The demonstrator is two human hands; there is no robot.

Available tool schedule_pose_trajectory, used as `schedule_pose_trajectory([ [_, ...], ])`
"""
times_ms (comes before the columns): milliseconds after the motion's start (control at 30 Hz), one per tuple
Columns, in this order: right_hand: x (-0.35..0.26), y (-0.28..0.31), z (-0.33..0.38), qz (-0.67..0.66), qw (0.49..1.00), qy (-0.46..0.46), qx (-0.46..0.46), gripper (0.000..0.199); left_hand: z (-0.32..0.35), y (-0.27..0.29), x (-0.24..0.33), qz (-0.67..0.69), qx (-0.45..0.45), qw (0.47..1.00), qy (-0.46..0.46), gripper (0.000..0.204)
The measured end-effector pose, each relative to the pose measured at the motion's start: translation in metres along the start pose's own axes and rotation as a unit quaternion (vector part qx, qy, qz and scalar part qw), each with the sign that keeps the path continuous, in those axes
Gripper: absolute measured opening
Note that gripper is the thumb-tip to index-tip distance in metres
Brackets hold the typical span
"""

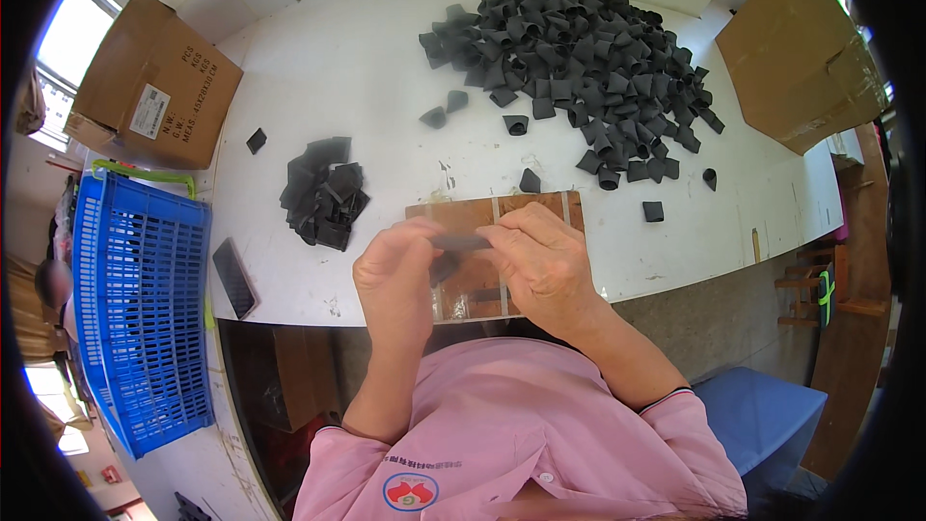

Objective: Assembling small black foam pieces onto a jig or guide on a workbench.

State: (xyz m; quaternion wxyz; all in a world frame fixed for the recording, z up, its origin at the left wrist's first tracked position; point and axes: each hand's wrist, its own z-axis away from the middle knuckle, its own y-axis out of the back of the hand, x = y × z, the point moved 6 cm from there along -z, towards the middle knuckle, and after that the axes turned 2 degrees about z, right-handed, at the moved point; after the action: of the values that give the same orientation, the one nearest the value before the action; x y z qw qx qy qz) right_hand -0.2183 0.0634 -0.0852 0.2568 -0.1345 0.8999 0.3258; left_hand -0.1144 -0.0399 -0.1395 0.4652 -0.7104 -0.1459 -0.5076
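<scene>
Pinching a small dark strip [461, 242] between them, the left hand [394, 275] and right hand [542, 260] clamp its two ends above the brown board [482, 275], where bending is easy; flat pieces [323, 193] wait left; folded pieces [579, 58] pile beyond.

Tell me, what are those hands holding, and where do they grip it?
A flat black strip, pinched at its two ends: left hand on the left end, right hand on the right.

A flat dark grey strip [460, 242] is pinched between the left hand [397, 275] and the right hand [543, 260] above a brown rectangular board [482, 280] laid on the white table [347, 68].
</scene>
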Motion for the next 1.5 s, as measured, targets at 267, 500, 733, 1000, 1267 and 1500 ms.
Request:
schedule_pose_trajectory([
  [267,0.008,-0.007,0.013,0.038,0.998,-0.001,-0.046,0.013,0.001,-0.014,0.001,-0.076,-0.065,0.995,-0.005,0.013],
  [500,0.068,0.025,-0.017,-0.425,0.84,-0.333,0.051,0.026,0.004,0.032,-0.011,-0.238,0.029,0.97,-0.047,0.015],
  [733,0.076,-0.041,0.085,-0.317,0.811,-0.478,-0.113,0.022,0.026,0.047,-0.06,-0.653,-0.053,0.746,-0.118,0.028],
  [1000,0.063,-0.066,0.11,-0.261,0.838,-0.433,-0.205,0.022,0.024,0.064,-0.093,-0.736,-0.119,0.653,-0.134,0.015],
  [1267,0.06,-0.079,0.113,-0.224,0.851,-0.413,-0.233,0.029,0.026,0.051,-0.072,-0.644,-0.165,0.709,-0.234,0.018],
  [1500,0.061,-0.083,0.12,-0.506,0.622,-0.573,-0.169,0.014,0.054,-0.001,-0.031,-0.524,-0.302,0.739,-0.297,0.022],
])
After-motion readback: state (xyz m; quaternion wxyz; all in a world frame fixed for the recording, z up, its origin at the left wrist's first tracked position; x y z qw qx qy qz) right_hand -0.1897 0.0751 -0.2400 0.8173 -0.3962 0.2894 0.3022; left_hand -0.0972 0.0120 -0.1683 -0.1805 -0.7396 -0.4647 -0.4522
